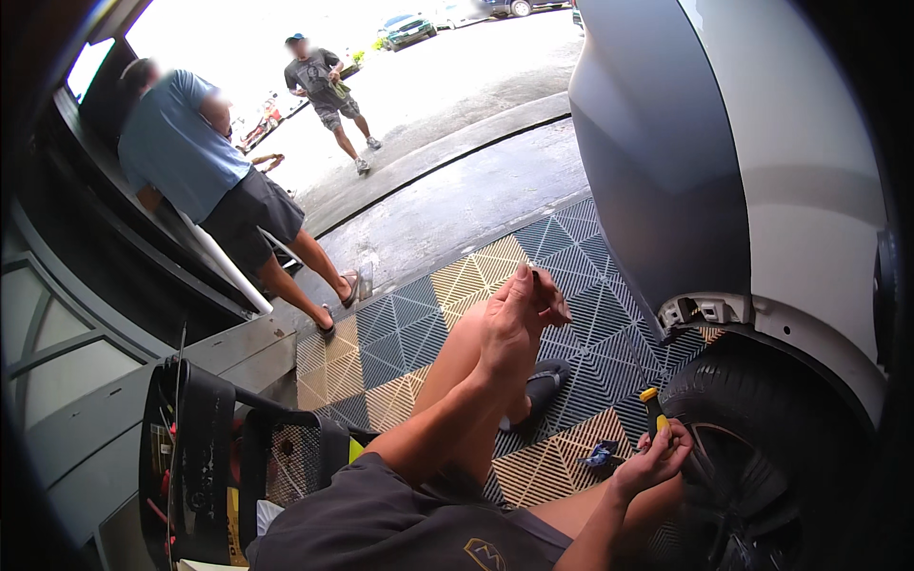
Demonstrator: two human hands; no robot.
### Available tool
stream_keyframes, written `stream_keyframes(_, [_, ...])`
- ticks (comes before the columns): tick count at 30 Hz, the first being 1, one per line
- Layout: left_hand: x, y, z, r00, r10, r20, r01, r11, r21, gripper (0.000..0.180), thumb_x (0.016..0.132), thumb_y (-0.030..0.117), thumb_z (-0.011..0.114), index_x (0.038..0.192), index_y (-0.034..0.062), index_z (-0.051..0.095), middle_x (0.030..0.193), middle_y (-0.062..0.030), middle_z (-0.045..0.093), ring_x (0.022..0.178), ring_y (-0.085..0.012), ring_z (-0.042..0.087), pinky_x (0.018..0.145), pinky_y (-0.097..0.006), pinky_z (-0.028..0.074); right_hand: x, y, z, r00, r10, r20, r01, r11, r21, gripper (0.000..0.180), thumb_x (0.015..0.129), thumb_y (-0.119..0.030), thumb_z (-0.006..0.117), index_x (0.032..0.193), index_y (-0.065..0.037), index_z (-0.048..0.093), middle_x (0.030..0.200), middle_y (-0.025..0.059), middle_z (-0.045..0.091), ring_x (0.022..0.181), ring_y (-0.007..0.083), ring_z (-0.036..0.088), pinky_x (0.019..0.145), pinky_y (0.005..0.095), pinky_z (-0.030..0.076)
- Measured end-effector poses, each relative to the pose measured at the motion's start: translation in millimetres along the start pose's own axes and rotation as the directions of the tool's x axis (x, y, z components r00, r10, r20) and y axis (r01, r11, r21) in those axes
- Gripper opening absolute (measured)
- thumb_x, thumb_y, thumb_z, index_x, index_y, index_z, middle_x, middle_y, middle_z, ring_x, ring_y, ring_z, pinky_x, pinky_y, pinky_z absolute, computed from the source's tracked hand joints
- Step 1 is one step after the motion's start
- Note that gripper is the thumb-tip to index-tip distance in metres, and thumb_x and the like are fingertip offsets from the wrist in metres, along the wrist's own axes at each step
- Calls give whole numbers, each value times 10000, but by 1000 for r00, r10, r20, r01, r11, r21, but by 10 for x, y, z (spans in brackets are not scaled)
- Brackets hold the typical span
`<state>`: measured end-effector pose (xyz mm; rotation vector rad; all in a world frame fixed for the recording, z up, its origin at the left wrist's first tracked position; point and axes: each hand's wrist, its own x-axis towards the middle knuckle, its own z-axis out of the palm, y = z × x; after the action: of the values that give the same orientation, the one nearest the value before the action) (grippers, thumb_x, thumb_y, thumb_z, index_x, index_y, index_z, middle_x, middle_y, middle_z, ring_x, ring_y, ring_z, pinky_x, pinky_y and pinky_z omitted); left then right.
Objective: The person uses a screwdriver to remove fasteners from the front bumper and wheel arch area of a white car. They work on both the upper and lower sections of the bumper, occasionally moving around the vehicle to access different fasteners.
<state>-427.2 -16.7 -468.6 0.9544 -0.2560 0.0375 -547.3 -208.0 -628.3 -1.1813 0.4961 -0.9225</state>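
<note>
My left hand (512,319) is raised over my left knee, its thumb up and its fingers curled; whatever they may hold is too small or hidden to make out. Low on the right, my right hand (657,452) is closed round the black and yellow handle of a screwdriver (653,407), near the car's tire (728,390). A thin shaft seems to point up and away from the handle. Above the tire, the grey body panel (666,171) meets the light fender (809,171), and a bare bracket (705,311) shows at their lower edge.
A black tool bag or caddy (205,447) stands at my left. A crumpled blue item (600,455) lies on the tan and dark floor tiles (390,328). One person (186,143) leans by the doorway; another person (328,86) walks outside. Parked cars (407,29) are beyond.
</note>
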Motion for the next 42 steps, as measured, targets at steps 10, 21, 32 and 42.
stream_keyframes(10, [-618, 1120, -642, 949, 299, -100, -250, 906, 340, 420, 1075, 354, 438, 1096, -20, 629, 862, -88, 625, 797, -174, 594, 748, -321, 477, -166, 797, 876, 754, 511, 412, -652, 514, 557, 126, 968, -198, 548, 979, -74, 532, 753, 11, 504, 601, 99, 465, 549, 255, 382])
stream_keyframes(21, [-1147, 2205, -658, 813, 581, -47, -231, 395, 889, 379, 1068, 312, 492, 1031, -19, 672, 872, -64, 665, 826, -115, 638, 730, -233, 484, -198, 1548, 1146, 679, 605, 417, -730, 618, 292, 184, 965, -244, 565, 920, -66, 568, 691, 11, 490, 578, 111, 454, 533, 264, 404])
stream_keyframes(32, [-1098, 2332, -676, 820, 539, 190, -570, 799, 191, 435, 1054, 423, 467, 1123, 29, 638, 883, -90, 606, 765, -172, 607, 695, -319, 421, -822, 1794, 1256, 501, 653, 569, -826, 558, 87, 157, 954, -250, 541, 992, -98, 539, 684, 10, 485, 571, 116, 457, 533, 279, 426])
stream_keyframes(42, [-2007, 2893, -375, 371, 710, 599, -571, 683, -456, 185, 1011, 310, 586, 1084, 282, 753, 802, 39, 689, 666, -85, 639, 615, -246, 398, -857, 1555, 1398, 349, 623, 700, -849, 526, -46, 185, 970, -265, 520, 875, -110, 553, 676, -15, 466, 586, 108, 446, 517, 268, 385])
